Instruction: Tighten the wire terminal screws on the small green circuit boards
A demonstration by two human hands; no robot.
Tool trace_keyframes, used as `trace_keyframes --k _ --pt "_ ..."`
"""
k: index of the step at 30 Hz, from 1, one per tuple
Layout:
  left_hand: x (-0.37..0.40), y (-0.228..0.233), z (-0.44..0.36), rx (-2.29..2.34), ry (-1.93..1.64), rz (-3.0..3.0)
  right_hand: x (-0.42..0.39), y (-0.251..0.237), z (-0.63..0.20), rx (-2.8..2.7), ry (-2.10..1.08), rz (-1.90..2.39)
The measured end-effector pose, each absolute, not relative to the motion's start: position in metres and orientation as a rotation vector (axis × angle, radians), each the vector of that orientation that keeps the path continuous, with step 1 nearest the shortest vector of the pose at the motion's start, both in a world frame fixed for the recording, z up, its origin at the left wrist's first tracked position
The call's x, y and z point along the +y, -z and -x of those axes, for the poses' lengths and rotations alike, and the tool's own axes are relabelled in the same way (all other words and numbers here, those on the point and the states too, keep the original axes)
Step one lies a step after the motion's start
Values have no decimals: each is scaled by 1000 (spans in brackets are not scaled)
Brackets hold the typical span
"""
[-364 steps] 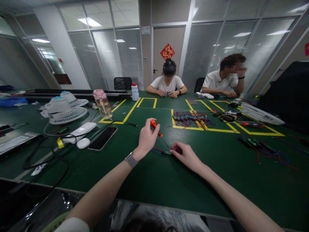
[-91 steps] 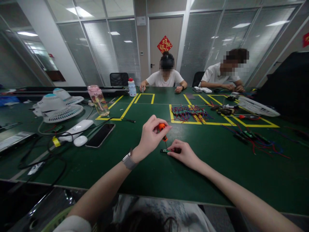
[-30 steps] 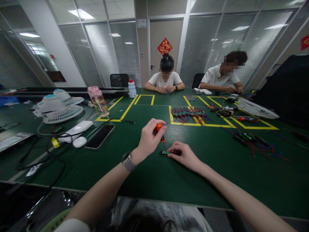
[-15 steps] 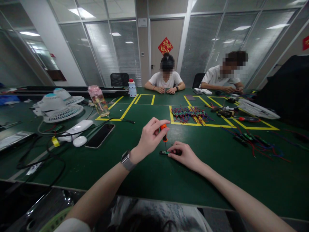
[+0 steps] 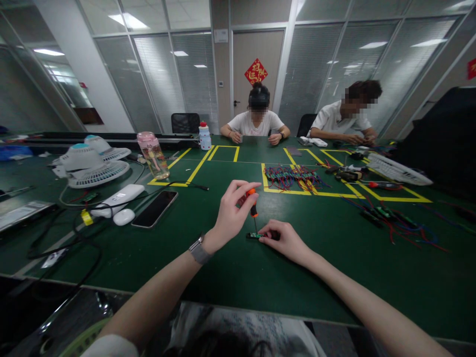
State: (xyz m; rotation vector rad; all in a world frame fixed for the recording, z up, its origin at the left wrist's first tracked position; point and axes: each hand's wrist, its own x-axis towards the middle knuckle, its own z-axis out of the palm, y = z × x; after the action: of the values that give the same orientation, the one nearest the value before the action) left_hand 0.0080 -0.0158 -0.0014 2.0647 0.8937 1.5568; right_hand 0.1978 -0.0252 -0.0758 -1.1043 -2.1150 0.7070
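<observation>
- Pinching an orange screwdriver (image 5: 252, 201) upright in the left hand (image 5: 231, 214) grip, tip down on a small green board (image 5: 254, 235) just below.
- Pressed flat to the bench (image 5: 238, 267) by right hand (image 5: 284, 240) fingertips, closed on the board's right end.

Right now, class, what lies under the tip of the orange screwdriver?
Under the orange screwdriver, gripped in the left hand, a small green circuit board lies on the green table. The right hand pins its right end, covering that part.

Glass partition walls (image 5: 178, 84) with blinds, a closed door (image 5: 256, 74), and ceiling light panels (image 5: 130, 21) surround the green table (image 5: 238, 277).
</observation>
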Motion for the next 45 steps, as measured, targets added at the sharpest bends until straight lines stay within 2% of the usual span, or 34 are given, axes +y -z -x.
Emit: trace_keyframes --k 17,25,41,45 --pt "-19 4 -10 828 -1409 -2154 -23 80 -199 -2105 -710 1098" --pt "-18 9 -16 962 -1598 -2089 -24 77 -198 -2113 -699 1106" --pt "-24 6 -14 808 -1453 -2239 -24 78 -198 -2125 -681 1093" --pt "-21 5 -14 961 -1589 -2250 -24 78 -197 -2124 -680 1100"
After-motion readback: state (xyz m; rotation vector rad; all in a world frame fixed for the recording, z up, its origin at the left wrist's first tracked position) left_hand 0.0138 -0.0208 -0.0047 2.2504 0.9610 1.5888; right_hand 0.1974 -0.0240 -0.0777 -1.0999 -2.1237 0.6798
